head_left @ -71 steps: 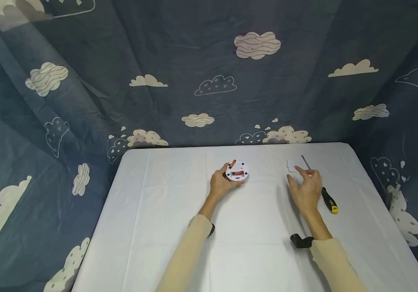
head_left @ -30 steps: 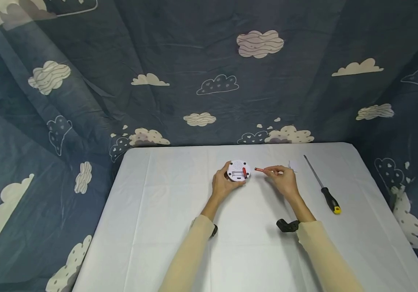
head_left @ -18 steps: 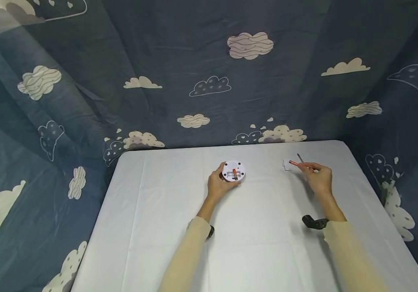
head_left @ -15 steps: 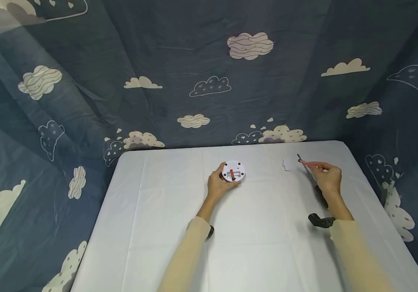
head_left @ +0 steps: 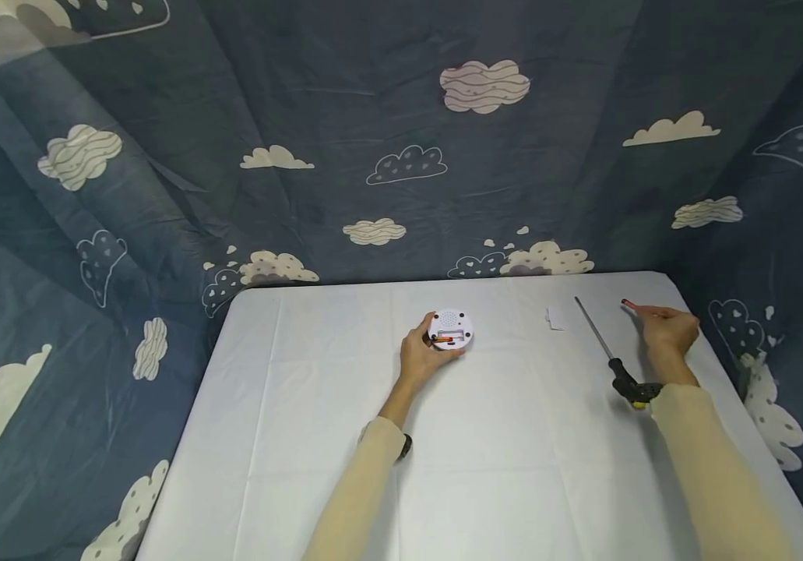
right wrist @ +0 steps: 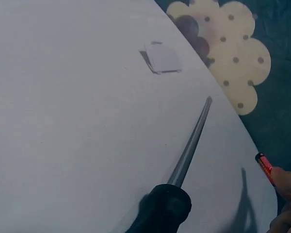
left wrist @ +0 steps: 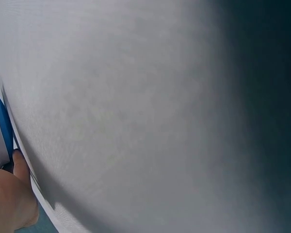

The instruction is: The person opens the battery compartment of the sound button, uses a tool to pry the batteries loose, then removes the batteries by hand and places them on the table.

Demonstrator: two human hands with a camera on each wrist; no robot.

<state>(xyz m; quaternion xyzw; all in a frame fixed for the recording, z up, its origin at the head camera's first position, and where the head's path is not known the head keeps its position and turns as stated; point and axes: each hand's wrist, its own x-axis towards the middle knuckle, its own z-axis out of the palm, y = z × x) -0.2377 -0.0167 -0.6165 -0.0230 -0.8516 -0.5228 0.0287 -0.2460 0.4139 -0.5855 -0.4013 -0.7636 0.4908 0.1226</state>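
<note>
My left hand (head_left: 424,354) grips a round white battery-powered device (head_left: 452,319) by its rim, its dotted underside and battery slot facing up. A red battery (head_left: 442,339) lies at the lower left of that slot. In the left wrist view, the device's blue and white side (left wrist: 3,127) shows beside the thumb. Out at the table's far right, my right hand (head_left: 669,331) pinches a second red battery (head_left: 628,304), its dark end pointing outward. The right wrist view shows this battery (right wrist: 265,166) at the fingertips, raised over the table edge.
A screwdriver (head_left: 593,327) with a black and yellow handle lies between the hands, below the right wrist's black camera mount (head_left: 646,392). Left of its tip is a small white cover (head_left: 554,318). A dark cloud-print curtain (head_left: 401,210) hangs behind the white table (head_left: 331,374).
My right hand took a battery from the device and carried it rightward past the cover and screwdriver. The battery left on the device turned and shifted to the slot's lower left.
</note>
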